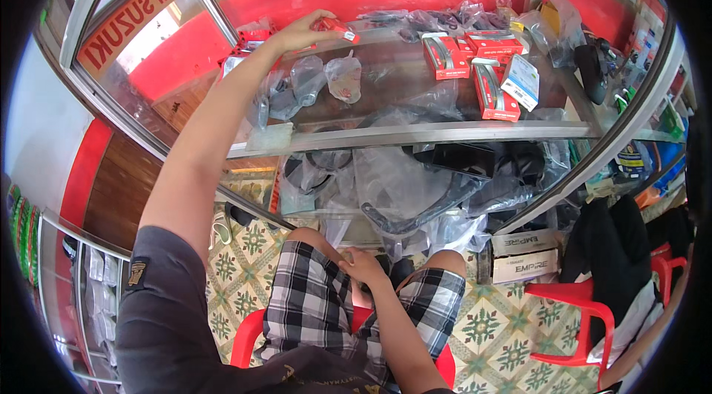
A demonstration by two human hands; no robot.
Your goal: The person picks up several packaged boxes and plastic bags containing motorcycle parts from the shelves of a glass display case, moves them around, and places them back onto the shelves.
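Note:
My left hand (303, 32) reaches into the glass display case and grips a small red box (340, 30) with a white label on one end. More red boxes (233, 63) lie partly hidden behind my forearm. Below the hand, a clear plastic bag (343, 79) lies on the shelf. To the right rest several red cartons (446, 57), and a white and blue box (520, 82) leans on one of them. My right hand (361, 267) rests by my left knee, fingers loosely bent, with nothing visible in it.
A metal rail (411, 133) edges the shelf. Beneath it, bagged black parts (411, 193) and a black phone-like slab (463, 159) show. Cardboard boxes (525, 266) stand on the tiled floor. At right, a person's arm (648, 344) shows beside a red plastic chair (589, 305).

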